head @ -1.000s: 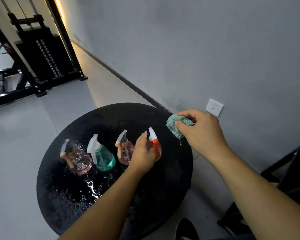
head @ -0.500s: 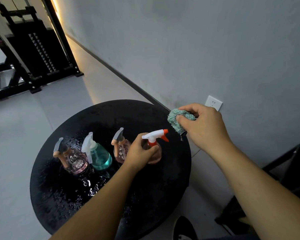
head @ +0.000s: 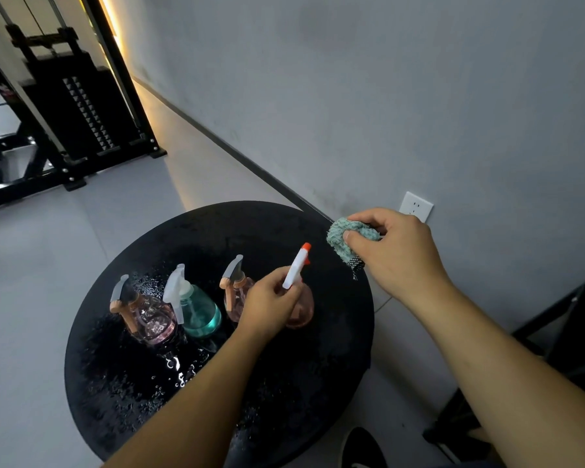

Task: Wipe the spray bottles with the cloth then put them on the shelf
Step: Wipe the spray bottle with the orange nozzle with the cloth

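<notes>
Several spray bottles stand in a row on a wet round black table (head: 335, 366). My left hand (head: 267, 305) grips the rightmost one, a pink bottle (head: 303, 310) with a white and orange sprayer head, by its neck, nozzle pointing up and away. My right hand (head: 395, 251) holds a bunched teal cloth (head: 340, 239) above the table's far right edge, a little apart from that bottle. To the left stand another pink bottle (head: 237, 292), a teal bottle (head: 196, 310) and a third pink bottle (head: 149, 319).
Water drops cover the table's left and front. A grey wall with a white socket (head: 416, 206) runs close on the right. A black weight machine (head: 71, 113) stands far left. A dark chair frame (head: 554, 332) is at the right, a shoe (head: 363, 449) below.
My left hand has turned the bottle so its sprayer head swung from pointing right to pointing up and away. The cloth hand stayed near the table's far right edge.
</notes>
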Demonstrator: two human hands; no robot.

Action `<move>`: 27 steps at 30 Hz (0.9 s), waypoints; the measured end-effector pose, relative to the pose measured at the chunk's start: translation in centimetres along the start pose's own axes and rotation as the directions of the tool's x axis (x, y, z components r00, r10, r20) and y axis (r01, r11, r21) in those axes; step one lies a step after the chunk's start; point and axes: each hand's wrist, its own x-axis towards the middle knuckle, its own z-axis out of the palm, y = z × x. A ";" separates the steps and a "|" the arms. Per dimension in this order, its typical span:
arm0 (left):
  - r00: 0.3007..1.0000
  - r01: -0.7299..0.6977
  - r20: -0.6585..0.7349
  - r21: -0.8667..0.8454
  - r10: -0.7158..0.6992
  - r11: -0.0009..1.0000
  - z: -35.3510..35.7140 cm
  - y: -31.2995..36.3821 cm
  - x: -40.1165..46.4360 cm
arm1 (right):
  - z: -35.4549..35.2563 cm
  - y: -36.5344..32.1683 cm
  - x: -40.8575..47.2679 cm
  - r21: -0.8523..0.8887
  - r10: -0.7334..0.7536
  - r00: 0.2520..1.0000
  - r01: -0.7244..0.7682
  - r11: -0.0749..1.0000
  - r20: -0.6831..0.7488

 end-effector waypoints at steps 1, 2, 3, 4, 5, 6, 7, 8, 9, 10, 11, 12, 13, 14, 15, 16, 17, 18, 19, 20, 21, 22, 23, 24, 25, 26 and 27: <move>1.000 0.006 0.002 0.019 -0.006 1.000 0.0 0.1 0.0 | 0.0 0.0 0.0 0.002 0.001 1.000 -0.001 1.000 -0.002; 1.000 0.017 0.002 0.030 -0.017 0.999 0.0 0.2 -0.1 | 0.0 -0.1 0.0 0.006 0.003 1.000 -0.003 1.000 -0.003; 1.000 0.030 -0.005 0.036 -0.030 0.999 -0.1 0.4 -0.2 | -0.1 -0.1 0.0 0.011 0.006 1.000 -0.006 1.000 -0.003; 0.999 0.041 -0.015 0.041 -0.040 0.998 -0.2 0.5 -0.3 | -0.1 -0.1 0.0 0.015 0.007 1.000 -0.007 1.000 -0.001; 0.998 0.052 -0.026 0.032 -0.051 0.998 -0.4 0.6 -0.3 | -0.1 -0.2 0.0 0.017 0.008 1.000 -0.008 1.000 -0.001; 0.998 0.061 -0.036 0.022 -0.060 0.998 -0.7 0.8 -0.3 | -0.2 -0.3 0.0 0.018 0.008 1.000 -0.008 1.000 -0.003; 0.997 0.066 -0.049 0.011 -0.065 0.998 -1.0 1.1 -0.4 | -0.3 -0.3 0.0 0.019 0.007 1.000 -0.007 1.000 -0.006; 0.996 0.064 -0.061 0.010 -0.063 0.998 -1.4 1.7 -0.4 | -0.4 -0.4 0.0 0.021 0.008 1.000 -0.008 1.000 -0.011; 0.996 0.054 -0.075 0.006 -0.053 0.999 -2.0 2.4 -0.5 | -0.5 -0.5 0.0 0.026 0.008 1.000 -0.007 1.000 -0.017; 0.996 0.042 -0.079 -0.003 -0.042 0.999 -2.6 3.1 -0.5 | -0.6 -0.7 0.1 0.033 0.006 1.000 -0.006 0.999 -0.022; 0.996 0.031 -0.082 -0.019 -0.033 0.999 -3.3 3.8 -0.5 | -0.6 -0.9 0.1 0.039 0.003 1.000 -0.002 0.999 -0.027; 0.996 0.024 -0.079 -0.042 -0.028 0.999 -4.1 4.7 -0.7 | -0.6 -1.1 0.2 0.046 0.001 1.000 0.000 0.999 -0.029; 0.997 0.017 -0.078 -0.072 -0.023 0.997 -5.0 5.5 -0.9 | -0.5 -1.3 0.2 0.055 0.002 1.000 0.000 0.998 -0.030; 0.997 0.015 -0.077 -0.116 -0.024 0.993 -5.9 6.2 -1.1 | -0.4 -1.6 0.3 0.067 0.005 1.000 -0.003 0.998 -0.028; 0.996 0.017 -0.084 -0.170 -0.032 0.985 -6.7 6.9 -1.4 | -0.3 -1.8 0.2 0.078 0.005 1.000 -0.003 0.997 -0.026; 0.995 0.018 -0.094 -0.228 -0.040 0.974 -7.8 7.7 -1.7 | -0.1 -2.3 0.2 0.085 0.002 1.000 0.000 0.996 -0.023; 0.994 0.026 -0.096 -0.278 -0.054 0.960 -8.5 8.3 -2.1 | 0.1 -2.5 0.1 0.086 0.000 1.000 0.002 0.996 -0.023; 0.994 0.029 -0.093 -0.315 -0.061 0.949 -9.2 8.9 -2.5 | 0.3 -2.8 0.1 0.084 -0.003 1.000 0.005 0.996 -0.025; 0.994 0.032 -0.090 -0.353 -0.068 0.935 -10.0 9.5 -2.9 | 0.5 -3.2 0.1 0.083 -0.007 1.000 0.010 0.996 -0.024; 0.993 0.039 -0.085 -0.392 -0.078 0.919 -10.7 9.9 -3.3 | 0.7 -3.6 0.0 0.086 -0.011 1.000 0.013 0.996 -0.023; 0.993 0.040 -0.085 -0.428 -0.084 0.903 -11.4 10.3 -3.7 | 1.0 -4.1 0.0 0.095 -0.014 1.000 0.016 0.995 -0.022; 0.992 0.038 -0.089 -0.452 -0.087 0.891 -12.1 10.6 -4.2 | 1.3 -4.6 0.0 0.111 -0.018 1.000 0.020 0.994 -0.020; 0.992 0.030 -0.097 -0.469 -0.085 0.883 -12.8 10.9 -4.6 | 1.6 -5.1 0.0 0.130 -0.025 1.000 0.027 0.991 -0.015; 0.991 0.023 -0.106 -0.487 -0.085 0.873 -13.4 11.1 -5.0 | 2.0 -5.7 0.0 0.146 -0.034 0.999 0.035 0.989 -0.009; 0.990 0.014 -0.113 -0.504 -0.083 0.864 -14.0 11.2 -5.3 | 2.4 -6.3 0.0 0.161 -0.041 0.999 0.041 0.986 -0.001; 0.989 0.010 -0.121 -0.520 -0.085 0.854 -14.6 11.2 -5.6 | 2.8 -6.9 0.0 0.173 -0.048 0.999 0.047 0.984 0.004; 0.986 -0.002 -0.140 -0.538 -0.087 0.843 -15.1 11.1 -5.8 | 3.3 -7.4 0.0 0.184 -0.055 0.998 0.053 0.982 0.007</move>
